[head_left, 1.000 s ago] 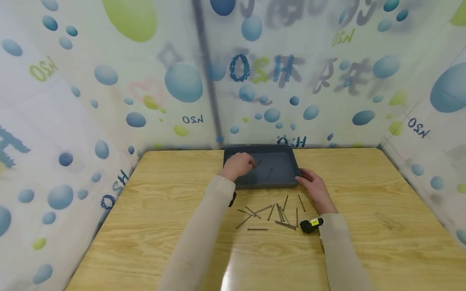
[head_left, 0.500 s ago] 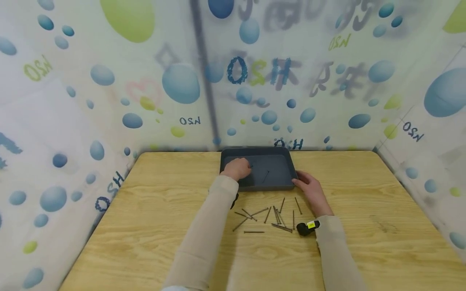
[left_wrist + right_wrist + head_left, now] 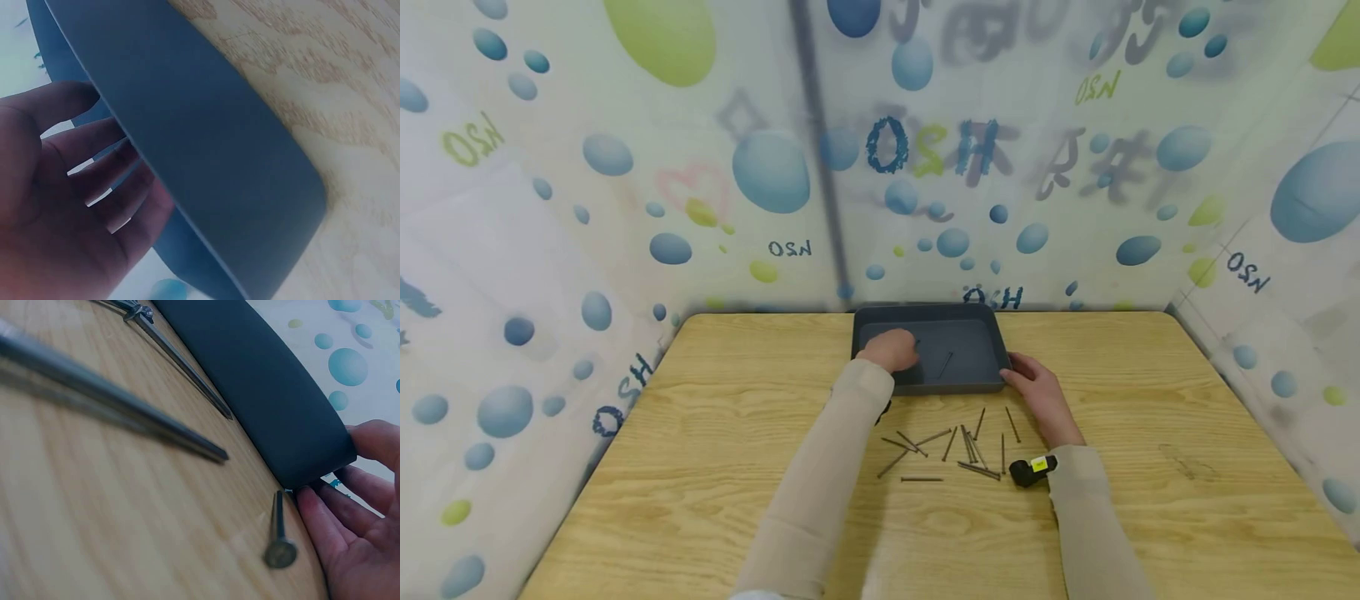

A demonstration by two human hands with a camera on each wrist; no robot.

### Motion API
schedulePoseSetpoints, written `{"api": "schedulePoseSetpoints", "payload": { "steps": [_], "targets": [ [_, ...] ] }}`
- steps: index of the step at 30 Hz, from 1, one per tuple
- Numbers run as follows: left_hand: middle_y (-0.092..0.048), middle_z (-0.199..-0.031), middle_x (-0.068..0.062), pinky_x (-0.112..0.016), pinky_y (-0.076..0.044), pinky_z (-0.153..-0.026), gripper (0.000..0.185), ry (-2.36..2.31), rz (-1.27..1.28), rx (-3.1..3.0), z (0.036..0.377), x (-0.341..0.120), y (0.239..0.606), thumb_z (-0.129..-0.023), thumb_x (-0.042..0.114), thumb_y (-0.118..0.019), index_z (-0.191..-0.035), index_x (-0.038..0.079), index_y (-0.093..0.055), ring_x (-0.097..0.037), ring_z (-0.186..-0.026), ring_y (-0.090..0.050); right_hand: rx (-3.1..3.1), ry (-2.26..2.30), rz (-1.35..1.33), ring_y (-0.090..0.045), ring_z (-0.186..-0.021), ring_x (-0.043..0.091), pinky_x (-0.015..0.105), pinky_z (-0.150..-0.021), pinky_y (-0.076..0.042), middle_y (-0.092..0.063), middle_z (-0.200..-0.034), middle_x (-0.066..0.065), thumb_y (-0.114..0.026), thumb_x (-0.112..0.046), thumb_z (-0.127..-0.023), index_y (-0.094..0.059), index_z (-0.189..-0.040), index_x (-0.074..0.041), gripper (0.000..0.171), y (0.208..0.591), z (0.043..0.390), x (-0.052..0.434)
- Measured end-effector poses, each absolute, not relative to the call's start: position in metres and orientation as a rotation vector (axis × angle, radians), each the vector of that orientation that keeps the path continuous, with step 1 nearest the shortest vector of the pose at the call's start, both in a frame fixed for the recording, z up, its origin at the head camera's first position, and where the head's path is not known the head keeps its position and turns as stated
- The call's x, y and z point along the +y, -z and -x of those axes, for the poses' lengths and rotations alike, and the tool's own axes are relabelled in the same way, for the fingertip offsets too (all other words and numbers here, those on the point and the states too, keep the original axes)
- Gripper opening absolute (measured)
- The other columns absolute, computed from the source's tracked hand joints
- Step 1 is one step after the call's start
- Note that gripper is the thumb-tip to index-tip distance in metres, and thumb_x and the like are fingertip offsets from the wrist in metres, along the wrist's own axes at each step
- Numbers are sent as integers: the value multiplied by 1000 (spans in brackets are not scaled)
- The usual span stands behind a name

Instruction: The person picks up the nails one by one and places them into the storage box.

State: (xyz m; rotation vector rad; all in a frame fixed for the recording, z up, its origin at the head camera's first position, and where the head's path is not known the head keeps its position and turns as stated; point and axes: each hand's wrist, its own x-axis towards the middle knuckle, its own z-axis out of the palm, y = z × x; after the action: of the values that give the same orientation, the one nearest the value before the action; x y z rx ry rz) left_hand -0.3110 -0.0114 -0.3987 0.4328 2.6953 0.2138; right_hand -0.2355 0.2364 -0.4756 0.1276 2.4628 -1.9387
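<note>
A dark grey tray (image 3: 970, 389) stands at the far side of the wooden table. My left hand (image 3: 889, 350) reaches over its near wall, low inside the left half. In the left wrist view the fingers (image 3: 122, 194) bend behind the rim, which hides their tips; I cannot tell whether they still pinch a nail. One nail (image 3: 946, 364) lies in the tray, right of this hand. My right hand (image 3: 1037, 385) grips the tray's near right corner, thumb on the upper edge and fingers low against the outside, as the right wrist view shows.
Several loose nails (image 3: 922, 479) lie scattered on the table (image 3: 970, 542) between the forearms, in front of the tray. In the right wrist view, a nail (image 3: 279, 550) lies close to the right fingers. A patterned wall (image 3: 1045, 192) rises behind the table.
A second ago my left hand held a nail over the tray; it has since lowered into it, and its fingertips are now hidden. My right hand stays at the corner. The head view has shifted slightly.
</note>
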Motion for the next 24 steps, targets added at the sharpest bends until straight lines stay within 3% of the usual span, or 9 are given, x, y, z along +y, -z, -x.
{"api": "schedulePoseSetpoints", "payload": {
  "steps": [4,6,9,11,24],
  "targets": [
    [-60,-90,-2,-33,-41,-66,20,-177,-452,2701,310,-11,400,-92,25,-48,-88,13,-64,-16,-75,-54,2454,1949,-135,-35,-123,24,41,-99,-29,-39,-135,11,-57,-29,-88,-39,-135,-11,54,475,235,235],
    [-58,-109,-5,-34,-42,-70,22,-154,-450,2706,309,-11,400,-92,26,-49,-98,12,-64,-18,-87,-56,2455,1948,-134,-35,-123,24,41,-99,-29,-39,-135,11,-57,-29,-88,-39,-135,-11,54,475,235,235],
    [-40,-135,-7,-36,-42,-82,29,-110,-439,2712,306,-10,401,-92,28,-49,-116,14,-60,-21,-109,-50,2459,1948,-135,-36,-123,24,41,-99,-29,-39,-135,11,-57,-29,-88,-40,-135,-11,53,475,234,234],
    [-28,-143,-7,-38,-40,-89,34,-88,-445,2714,304,-9,401,-92,29,-49,-122,15,-56,-23,-118,-43,2461,1943,-132,-36,-123,24,41,-99,-29,-39,-135,11,-57,-29,-88,-39,-135,-11,54,475,234,235],
    [-25,-144,-6,-40,-37,-92,35,-93,-452,2703,297,-7,401,-91,33,-50,-122,17,-56,-25,-123,-37,2456,1942,-122,-35,-123,25,43,-99,-28,-38,-136,12,-57,-30,-88,-38,-136,-11,55,475,234,236]
  ]
}}
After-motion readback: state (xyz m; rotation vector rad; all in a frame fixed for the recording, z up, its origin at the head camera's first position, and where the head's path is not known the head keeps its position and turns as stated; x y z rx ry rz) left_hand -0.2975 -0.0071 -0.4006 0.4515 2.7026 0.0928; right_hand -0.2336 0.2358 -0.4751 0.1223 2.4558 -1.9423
